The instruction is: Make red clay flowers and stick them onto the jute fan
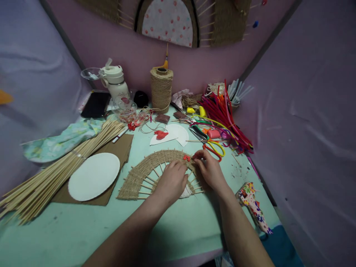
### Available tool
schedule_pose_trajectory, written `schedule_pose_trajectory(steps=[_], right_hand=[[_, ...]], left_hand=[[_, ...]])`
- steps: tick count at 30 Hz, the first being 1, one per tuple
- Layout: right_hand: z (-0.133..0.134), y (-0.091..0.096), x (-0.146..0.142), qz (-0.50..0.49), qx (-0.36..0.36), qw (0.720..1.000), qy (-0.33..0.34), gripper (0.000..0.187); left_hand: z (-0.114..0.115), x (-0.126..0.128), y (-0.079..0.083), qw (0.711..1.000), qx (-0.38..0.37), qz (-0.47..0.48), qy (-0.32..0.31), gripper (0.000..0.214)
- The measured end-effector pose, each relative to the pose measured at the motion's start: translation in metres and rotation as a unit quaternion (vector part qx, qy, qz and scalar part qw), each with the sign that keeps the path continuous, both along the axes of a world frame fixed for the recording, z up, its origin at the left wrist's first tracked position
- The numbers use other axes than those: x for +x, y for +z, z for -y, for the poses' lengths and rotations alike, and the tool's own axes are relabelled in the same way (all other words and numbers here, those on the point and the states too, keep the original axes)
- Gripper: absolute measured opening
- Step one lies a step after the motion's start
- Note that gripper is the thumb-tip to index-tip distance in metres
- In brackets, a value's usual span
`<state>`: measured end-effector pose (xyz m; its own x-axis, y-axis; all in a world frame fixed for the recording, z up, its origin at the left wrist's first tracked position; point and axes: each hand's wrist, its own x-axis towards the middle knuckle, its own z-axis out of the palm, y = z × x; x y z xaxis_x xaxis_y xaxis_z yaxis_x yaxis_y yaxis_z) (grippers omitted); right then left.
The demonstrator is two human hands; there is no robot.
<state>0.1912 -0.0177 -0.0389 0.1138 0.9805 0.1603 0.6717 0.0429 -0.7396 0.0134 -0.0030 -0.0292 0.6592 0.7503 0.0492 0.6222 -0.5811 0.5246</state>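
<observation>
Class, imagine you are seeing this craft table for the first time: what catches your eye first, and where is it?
At the centre, a half-circle woven from twine lies on the green table, the left hand and right hand on it, beside a small red bow. To the left, a long bundle of wooden sticks lies beside a white paper plate; at the back right sits a heap of red strands.

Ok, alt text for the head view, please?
Two hands on a half-round twine weave on a green table: the left hand rests on it, the right hand is at a small red piece on its rim. Scissors lie just beyond.
</observation>
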Motion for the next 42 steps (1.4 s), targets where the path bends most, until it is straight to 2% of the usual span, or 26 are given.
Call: schedule_pose_trajectory(steps=[5, 10, 13, 17, 23, 29, 35, 40, 42], right_hand=[[0.005, 0.002, -0.005, 0.106, 0.053, 0.993, 0.028, 0.009], [0.005, 0.008, -0.008, 0.201, 0.05, 0.977, 0.051, 0.01], [0.006, 0.01, -0.009, 0.226, 0.065, 0.971, 0.051, 0.011], [0.008, 0.011, -0.009, 0.22, 0.114, 0.968, 0.032, 0.011], [0.008, 0.01, -0.012, 0.248, 0.078, 0.963, 0.074, 0.015], [0.01, 0.011, -0.009, 0.206, 0.129, 0.97, 0.03, 0.015], [0.009, 0.01, -0.012, 0.207, 0.092, 0.972, 0.061, 0.015], [0.01, 0.009, -0.011, 0.145, 0.158, 0.977, 0.011, 0.017], [0.009, 0.008, -0.012, 0.15, 0.147, 0.977, 0.02, 0.015]], left_hand=[[0.0, 0.0, 0.002, 1.0, 0.007, 0.003, -0.001, 0.018], [0.001, -0.001, 0.0, 1.0, 0.009, 0.013, -0.004, 0.017], [0.002, -0.001, 0.0, 1.0, 0.006, 0.012, -0.003, 0.018], [0.001, 0.0, 0.001, 1.0, -0.005, 0.009, -0.001, 0.018], [0.001, 0.0, 0.002, 1.0, -0.016, 0.005, -0.003, 0.025], [0.001, 0.0, 0.003, 1.0, -0.017, 0.013, -0.001, 0.02], [0.0, -0.001, 0.002, 1.0, -0.015, 0.015, -0.003, 0.023], [0.001, -0.003, 0.003, 1.0, -0.013, 0.022, 0.002, 0.018], [0.002, -0.003, 0.004, 1.0, -0.009, 0.024, 0.003, 0.017]])
